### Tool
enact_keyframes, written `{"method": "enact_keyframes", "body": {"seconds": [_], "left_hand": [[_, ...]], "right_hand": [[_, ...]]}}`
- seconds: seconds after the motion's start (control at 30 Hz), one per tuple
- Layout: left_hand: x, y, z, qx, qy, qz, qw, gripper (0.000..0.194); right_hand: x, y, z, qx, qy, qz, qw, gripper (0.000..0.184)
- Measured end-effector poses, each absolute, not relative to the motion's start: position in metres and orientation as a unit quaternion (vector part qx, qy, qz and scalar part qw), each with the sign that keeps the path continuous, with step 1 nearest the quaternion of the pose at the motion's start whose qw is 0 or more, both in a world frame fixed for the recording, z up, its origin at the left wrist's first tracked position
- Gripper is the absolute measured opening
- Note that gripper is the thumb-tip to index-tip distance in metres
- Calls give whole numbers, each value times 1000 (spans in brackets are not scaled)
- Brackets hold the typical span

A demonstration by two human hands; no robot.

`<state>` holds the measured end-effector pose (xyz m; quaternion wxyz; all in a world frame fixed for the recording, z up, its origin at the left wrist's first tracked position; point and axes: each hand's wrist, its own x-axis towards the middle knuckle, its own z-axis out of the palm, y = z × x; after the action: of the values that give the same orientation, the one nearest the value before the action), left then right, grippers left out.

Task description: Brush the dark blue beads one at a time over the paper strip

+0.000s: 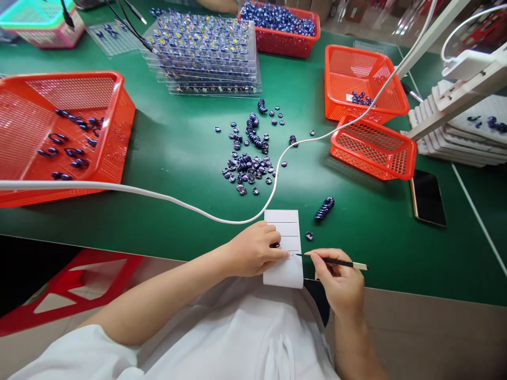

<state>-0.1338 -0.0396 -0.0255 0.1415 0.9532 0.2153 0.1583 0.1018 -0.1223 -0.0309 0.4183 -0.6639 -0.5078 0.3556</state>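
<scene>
In the head view, my left hand (pixel 259 250) is resting on a white paper strip with ruled lines (pixel 282 228); its fingers are bending, the index finger is pointing right, and a small, glossy, dark blue piece (pixel 275 245) is showing at them, though I cannot tell whether they are gripping it. The strip is lying at the front edge of a green desk (pixel 178 132). My right hand (pixel 339 279) is gripping a slim black pen-like stick with a pale end (pixel 340 262), its tip pointing at the strip just beside my left fingertip; contact is too fine to tell. Near the strip's right side, a single dark blue ring (pixel 309 236) is lying below a short row of dark blue rings (pixel 325 209). Beyond my hands, a white cable (pixel 198 208) is curving across the desk, and a loose pile of dark blue pieces (pixel 249 166) is spreading behind it. An orange-red perforated plastic basket (pixel 114 126) is standing at left.
</scene>
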Motion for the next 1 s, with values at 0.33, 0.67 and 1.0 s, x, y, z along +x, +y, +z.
{"method": "enact_keyframes", "body": {"seconds": [0.33, 0.67, 1.0], "left_hand": [[-133, -42, -30, 950, 226, 177, 122, 23], [-133, -41, -29, 950, 216, 198, 108, 25], [-133, -41, -30, 948, 216, 199, 119, 24]], "right_hand": [[101, -119, -22, -660, -461, 371, 462, 21], [100, -117, -18, -678, -503, 371, 386, 21], [103, -117, -24, -619, -434, 442, 483, 17]]}}
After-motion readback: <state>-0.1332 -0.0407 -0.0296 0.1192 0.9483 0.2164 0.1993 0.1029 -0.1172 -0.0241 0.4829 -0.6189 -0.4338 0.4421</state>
